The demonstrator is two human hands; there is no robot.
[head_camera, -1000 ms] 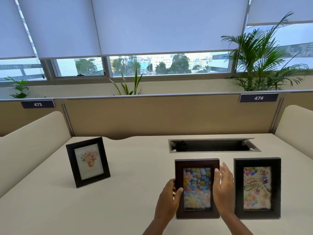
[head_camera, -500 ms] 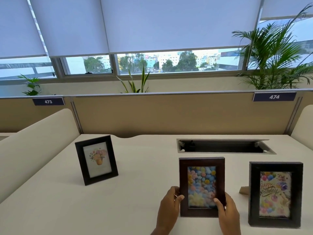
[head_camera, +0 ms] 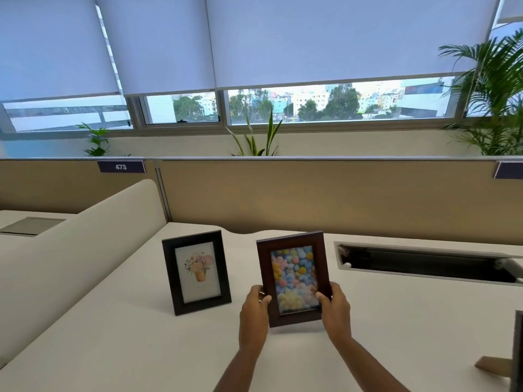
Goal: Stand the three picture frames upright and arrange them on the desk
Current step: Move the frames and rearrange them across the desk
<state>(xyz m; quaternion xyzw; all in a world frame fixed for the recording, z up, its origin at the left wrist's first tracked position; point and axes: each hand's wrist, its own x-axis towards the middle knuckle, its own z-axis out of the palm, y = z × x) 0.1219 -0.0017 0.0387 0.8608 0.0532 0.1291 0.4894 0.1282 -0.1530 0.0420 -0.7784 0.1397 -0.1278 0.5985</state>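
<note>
A brown frame (head_camera: 294,275) showing colourful flowers is upright and slightly tilted, held near its lower corners. My left hand (head_camera: 253,315) grips its left edge and my right hand (head_camera: 335,309) grips its right edge. Whether its base touches the cream desk (head_camera: 127,335) I cannot tell. To its left, a black frame (head_camera: 196,271) with a flower-pot picture stands upright on the desk. At the far right edge, only a dark sliver of the third frame (head_camera: 518,352) and its wooden back stand (head_camera: 493,366) show.
An open cable tray slot (head_camera: 424,264) is sunk into the desk behind and right of the brown frame. A tan partition (head_camera: 311,199) closes the back; a curved cream divider (head_camera: 70,250) runs along the left. Plants stand beyond the partition.
Both hands have taken hold of the brown frame and carried it left, close to the black frame. The view has swung left, pushing the birthday frame almost out of sight.
</note>
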